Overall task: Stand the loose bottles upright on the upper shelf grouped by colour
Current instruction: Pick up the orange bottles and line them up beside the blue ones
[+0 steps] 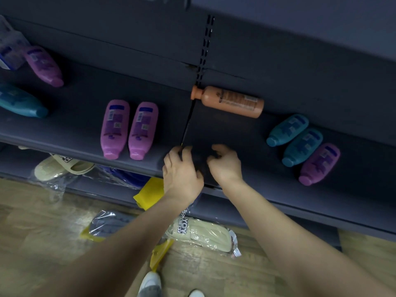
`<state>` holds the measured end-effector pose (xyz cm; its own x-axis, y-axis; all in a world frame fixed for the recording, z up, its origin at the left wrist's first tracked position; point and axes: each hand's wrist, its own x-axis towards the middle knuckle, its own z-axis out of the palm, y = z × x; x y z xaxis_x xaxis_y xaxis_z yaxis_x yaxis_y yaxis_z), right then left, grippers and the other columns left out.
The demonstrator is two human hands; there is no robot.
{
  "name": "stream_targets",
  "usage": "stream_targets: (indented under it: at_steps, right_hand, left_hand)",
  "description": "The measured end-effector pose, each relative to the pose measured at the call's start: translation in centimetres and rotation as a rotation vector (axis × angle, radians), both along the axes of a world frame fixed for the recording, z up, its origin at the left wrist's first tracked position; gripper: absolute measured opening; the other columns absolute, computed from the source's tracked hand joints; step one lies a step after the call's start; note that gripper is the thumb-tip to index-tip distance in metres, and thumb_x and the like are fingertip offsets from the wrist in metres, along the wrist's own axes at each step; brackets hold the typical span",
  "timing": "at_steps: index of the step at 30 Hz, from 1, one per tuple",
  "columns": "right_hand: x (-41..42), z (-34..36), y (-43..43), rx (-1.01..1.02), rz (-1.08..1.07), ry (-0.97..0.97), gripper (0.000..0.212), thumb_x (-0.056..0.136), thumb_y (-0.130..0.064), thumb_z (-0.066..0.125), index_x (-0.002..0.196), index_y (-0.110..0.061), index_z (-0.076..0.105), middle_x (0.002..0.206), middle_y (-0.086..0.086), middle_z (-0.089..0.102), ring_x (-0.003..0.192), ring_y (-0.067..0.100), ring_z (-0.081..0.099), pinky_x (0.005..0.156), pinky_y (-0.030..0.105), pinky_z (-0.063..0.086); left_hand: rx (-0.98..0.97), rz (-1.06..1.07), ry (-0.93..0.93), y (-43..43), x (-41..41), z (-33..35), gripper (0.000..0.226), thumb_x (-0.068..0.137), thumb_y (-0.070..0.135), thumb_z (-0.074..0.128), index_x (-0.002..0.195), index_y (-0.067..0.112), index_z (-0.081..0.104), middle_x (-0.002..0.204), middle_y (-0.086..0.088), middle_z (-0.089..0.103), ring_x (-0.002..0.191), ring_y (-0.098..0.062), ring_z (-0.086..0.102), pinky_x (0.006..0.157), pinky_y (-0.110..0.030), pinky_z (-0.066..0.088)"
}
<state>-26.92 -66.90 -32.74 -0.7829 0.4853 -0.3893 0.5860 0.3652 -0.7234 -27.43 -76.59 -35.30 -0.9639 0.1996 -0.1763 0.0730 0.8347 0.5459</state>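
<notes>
On the dark upper shelf, two pink bottles lie side by side, caps toward the front edge. An orange bottle lies crosswise at the back. To the right lie two teal bottles and a purple one. Far left lie another purple bottle and a teal bottle. My left hand and my right hand meet at the shelf's front edge. Their fingers curl round a small dark object that is blurred and mostly hidden.
A clear wrapped pack sits at the shelf's far left. Below, a bagged cream slipper and a yellow packet lie on the lower shelf. More bagged slippers lie on the wooden floor near my shoes.
</notes>
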Motion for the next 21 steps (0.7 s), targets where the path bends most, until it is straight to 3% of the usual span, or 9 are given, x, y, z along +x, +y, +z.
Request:
stream_targets:
  at_steps: [10, 21]
  right_hand:
    - [1.9, -0.8, 4.1, 0.165, 0.142, -0.06, 0.046, 0.092, -0.009, 0.048, 0.137, -0.014, 0.046, 0.139, 0.008, 0.049, 0.128, 0.025, 0.045, 0.105, 0.029, 0.036]
    - [2.1, -1.5, 7.3, 0.353, 0.279, -0.132, 0.051, 0.094, -0.019, 0.049, 0.143, -0.017, 0.036, 0.145, 0.007, 0.041, 0.134, 0.028, 0.033, 0.108, 0.037, 0.033]
  left_hand:
    - [-0.239, -0.179, -0.014, 1.3, 0.4, -1.4, 0.066, 0.089, 0.025, 0.051, 0.147, 0.017, 0.018, 0.144, -0.01, 0.026, 0.133, -0.03, 0.022, 0.108, -0.038, 0.024]
    - [-0.371, -0.242, -0.004, 2.2, -1.3, -1.7, 0.057, 0.092, 0.028, 0.048, 0.144, 0.019, 0.025, 0.142, -0.009, 0.03, 0.131, -0.031, 0.026, 0.106, -0.038, 0.026]
